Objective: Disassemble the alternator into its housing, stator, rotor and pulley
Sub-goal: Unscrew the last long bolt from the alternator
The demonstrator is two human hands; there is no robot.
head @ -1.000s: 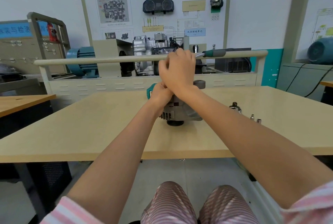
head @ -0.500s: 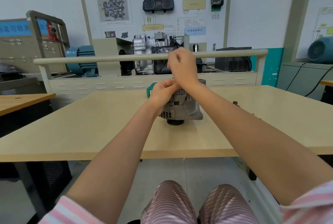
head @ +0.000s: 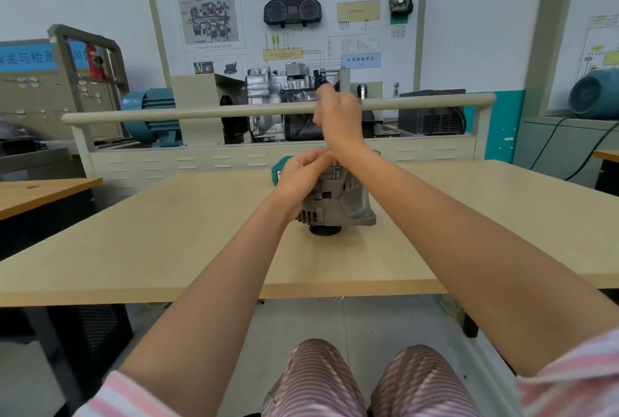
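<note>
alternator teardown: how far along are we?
Early. Done: nothing separated; the alternator sits whole on the table, pulley down. In hand: the right hand is raised above it, curled round something thin I can't identify; the left hand pinches at a thin rod at the top of the housing. Left: housing, stator, rotor and pulley all still to split.

A pale wooden table [head: 167,232] carries the alternator [head: 338,205], pulley [head: 324,230] down.
</note>
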